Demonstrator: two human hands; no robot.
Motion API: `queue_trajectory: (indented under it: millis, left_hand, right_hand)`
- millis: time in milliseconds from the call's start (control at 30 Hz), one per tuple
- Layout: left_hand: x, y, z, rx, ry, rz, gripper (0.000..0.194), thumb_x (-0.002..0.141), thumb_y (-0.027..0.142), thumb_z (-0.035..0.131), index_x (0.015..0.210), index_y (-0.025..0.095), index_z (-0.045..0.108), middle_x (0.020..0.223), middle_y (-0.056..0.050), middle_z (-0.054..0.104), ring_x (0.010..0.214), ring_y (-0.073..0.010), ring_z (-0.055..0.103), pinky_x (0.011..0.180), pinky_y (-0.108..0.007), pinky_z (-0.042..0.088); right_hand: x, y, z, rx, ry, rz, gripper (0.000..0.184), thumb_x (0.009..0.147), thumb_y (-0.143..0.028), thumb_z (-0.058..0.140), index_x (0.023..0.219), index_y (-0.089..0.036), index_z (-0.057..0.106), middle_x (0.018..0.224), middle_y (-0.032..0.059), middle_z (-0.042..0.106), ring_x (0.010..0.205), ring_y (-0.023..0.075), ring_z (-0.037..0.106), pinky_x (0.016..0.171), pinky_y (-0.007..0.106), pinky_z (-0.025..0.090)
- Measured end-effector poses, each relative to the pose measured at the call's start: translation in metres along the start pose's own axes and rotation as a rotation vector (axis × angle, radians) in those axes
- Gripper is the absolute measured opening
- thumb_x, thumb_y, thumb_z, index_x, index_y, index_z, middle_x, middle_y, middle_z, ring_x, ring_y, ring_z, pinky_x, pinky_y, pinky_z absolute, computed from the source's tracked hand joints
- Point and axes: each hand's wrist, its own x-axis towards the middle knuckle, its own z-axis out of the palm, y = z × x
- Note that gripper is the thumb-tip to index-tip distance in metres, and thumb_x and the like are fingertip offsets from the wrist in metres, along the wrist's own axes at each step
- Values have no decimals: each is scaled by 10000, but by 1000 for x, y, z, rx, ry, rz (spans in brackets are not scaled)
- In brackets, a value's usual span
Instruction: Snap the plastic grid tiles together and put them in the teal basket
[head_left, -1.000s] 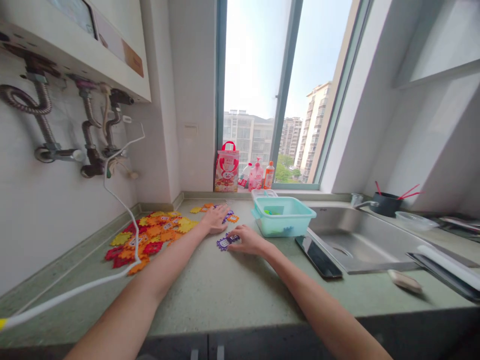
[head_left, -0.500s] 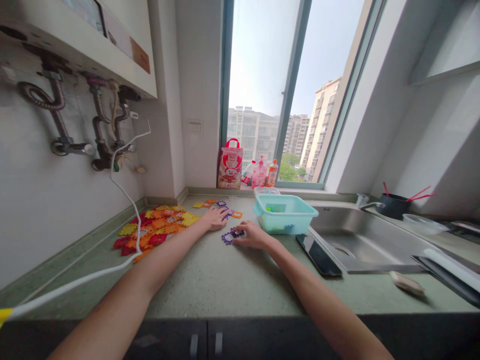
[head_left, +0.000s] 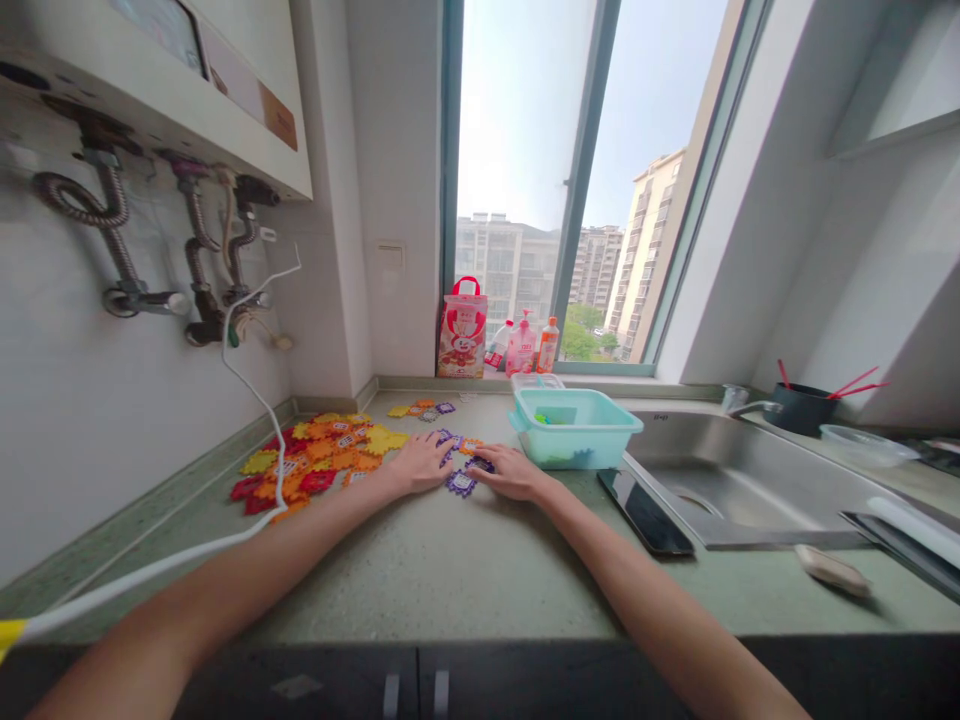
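Observation:
My left hand [head_left: 421,464] lies low over the counter, fingers stretched out, their tips at a purple gear-edged plastic piece [head_left: 448,438]. My right hand [head_left: 516,472] has its thumb and fingers about a dark purple gear-edged piece [head_left: 481,464], partly hidden under the fingers. Between the hands lies another purple gear-edged piece [head_left: 461,484] with a pale printed centre. An orange piece [head_left: 471,446] sits just behind, beside the purple ones. Farther back is a short group of yellow, orange, grey and purple pieces [head_left: 426,411].
On the left spreads a pile of red, orange and yellow pieces [head_left: 322,452], crossed by a white cable [head_left: 259,395]. A mint-green plastic tub [head_left: 581,445] stands to the right, near a black phone [head_left: 646,512] and a steel sink [head_left: 739,495]. Bottles [head_left: 523,348] line the windowsill.
My left hand has drawn back toward me, uncovering the far group of pieces. My right hand has shifted slightly, and the purple piece between the hands shows more fully.

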Motion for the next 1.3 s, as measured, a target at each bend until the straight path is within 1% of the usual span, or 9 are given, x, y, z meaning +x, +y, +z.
queue_trajectory:
  millis: [200, 333, 467, 567, 667, 767, 1033, 1133, 1300]
  left_hand:
    - [-32, 4, -14, -26, 35, 67, 521, 1028, 486, 406, 1484, 293, 567, 1392, -120, 632, 1253, -327, 590, 1103, -476, 417]
    - [-45, 9, -19, -14, 43, 62, 494, 1033, 514, 397, 1404, 282, 626, 1323, -130, 660, 1184, -334, 621, 1060, -495, 443]
    - [-58, 9, -23, -26, 56, 99, 476, 1042, 517, 385, 1355, 274, 647, 1291, -138, 667, 1139, -330, 642, 1012, -483, 465]
    - [-62, 8, -30, -25, 52, 141, 433, 1033, 520, 407, 1249, 269, 687, 1181, -136, 685, 1035, -319, 669, 937, -465, 490]
    - [-63, 8, -37, -25, 43, 173, 402, 1023, 543, 435, 1166, 280, 703, 1116, -119, 689, 955, -297, 680, 881, -440, 502]
    - [-64, 8, -43, -62, 32, 220, 426, 1008, 615, 456, 1170, 309, 705, 1140, -101, 689, 956, -286, 683, 875, -421, 505]
    - [-63, 8, -51, -146, 6, 365, 542, 965, 744, 495, 1323, 376, 669, 1149, -67, 708, 1032, -287, 679, 963, -416, 473]
    - [-59, 4, -52, -229, 66, 303, 672, 955, 744, 522, 1482, 329, 554, 1202, -75, 710, 1091, -288, 670, 991, -403, 470]
    - [-51, -3, -39, -367, 103, 85, 607, 928, 705, 586, 1320, 250, 677, 1217, -76, 719, 1111, -262, 674, 982, -356, 492]
  right_hand:
    - [2, 2, 0, -54, 13, 11, 475, 1030, -587, 538, 1274, -232, 737, 1382, 125, 708, 1295, 304, 642, 1098, 420, 486]
    - [1, 4, 0, -89, 3, 43, 483, 1042, -599, 507, 1238, -224, 740, 1336, 126, 729, 1251, 302, 677, 1056, 389, 515]
    - [-1, 6, 5, -119, 14, 79, 508, 1055, -562, 489, 1350, -194, 677, 1457, 155, 649, 1339, 315, 621, 1129, 434, 478]
    - [0, 6, 7, -83, 48, 53, 443, 1060, -391, 495, 1439, -198, 620, 1565, 142, 555, 1414, 290, 557, 1193, 455, 423]
    - [2, 6, 3, -34, -3, -26, 468, 921, -128, 538, 1357, -199, 693, 1418, 112, 684, 1338, 267, 615, 1170, 427, 447]
    - [1, 5, -5, 14, -60, -104, 574, 748, -37, 590, 1273, -207, 748, 1261, 83, 766, 1214, 265, 677, 1105, 395, 494]
    - [-7, -3, -29, 33, -74, -31, 273, 863, -300, 718, 1101, -211, 818, 1083, 78, 815, 967, 245, 747, 918, 341, 555]
    - [-6, -2, -28, 51, -34, 16, 252, 935, -304, 652, 1112, -225, 812, 959, 49, 821, 831, 205, 745, 792, 289, 548]
    - [0, 5, -15, 60, 69, 100, 309, 1010, -230, 529, 1163, -205, 797, 878, 58, 811, 727, 185, 727, 730, 277, 534]
